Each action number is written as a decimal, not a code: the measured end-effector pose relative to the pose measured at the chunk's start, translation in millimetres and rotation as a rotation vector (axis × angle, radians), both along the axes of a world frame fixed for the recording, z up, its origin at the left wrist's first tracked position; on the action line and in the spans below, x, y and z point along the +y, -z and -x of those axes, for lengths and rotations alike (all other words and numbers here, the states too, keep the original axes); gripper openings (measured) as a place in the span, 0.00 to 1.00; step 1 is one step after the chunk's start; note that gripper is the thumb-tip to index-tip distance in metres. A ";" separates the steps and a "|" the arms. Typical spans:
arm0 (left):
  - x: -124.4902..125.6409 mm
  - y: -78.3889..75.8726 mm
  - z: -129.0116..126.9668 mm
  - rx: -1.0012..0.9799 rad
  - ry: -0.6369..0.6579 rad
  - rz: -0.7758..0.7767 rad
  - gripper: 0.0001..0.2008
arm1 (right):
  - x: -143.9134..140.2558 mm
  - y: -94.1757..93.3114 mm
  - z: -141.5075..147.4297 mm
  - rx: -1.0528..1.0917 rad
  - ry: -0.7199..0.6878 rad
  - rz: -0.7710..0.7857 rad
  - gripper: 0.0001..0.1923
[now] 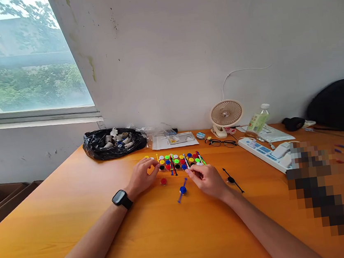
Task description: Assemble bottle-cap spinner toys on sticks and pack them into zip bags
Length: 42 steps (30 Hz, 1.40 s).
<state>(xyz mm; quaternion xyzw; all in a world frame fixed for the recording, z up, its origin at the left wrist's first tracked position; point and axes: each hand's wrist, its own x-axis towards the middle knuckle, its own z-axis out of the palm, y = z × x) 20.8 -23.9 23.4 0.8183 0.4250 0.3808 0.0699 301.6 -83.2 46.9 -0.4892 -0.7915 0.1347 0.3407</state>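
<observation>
The cluster of coloured discs and sticks [180,161] lies mid-table. My right hand [207,179] pinches at its near edge, though I cannot tell what it grips. My left hand [143,175] rests loosely curled at the cluster's left end, beside a red disc [163,181] and a blue spinner [182,190].

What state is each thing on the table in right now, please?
left hand: resting on the coloured discs, holding nothing I can make out
right hand: fingers curled at the discs; a grip is unclear
blue spinner: lying loose
black spinner: lying loose
black bag: open
fan: upright
</observation>
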 end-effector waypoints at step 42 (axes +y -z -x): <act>12.7 -2.7 28.4 0.208 0.002 0.046 0.06 | -7.6 -4.8 3.7 -0.018 -0.244 0.029 0.08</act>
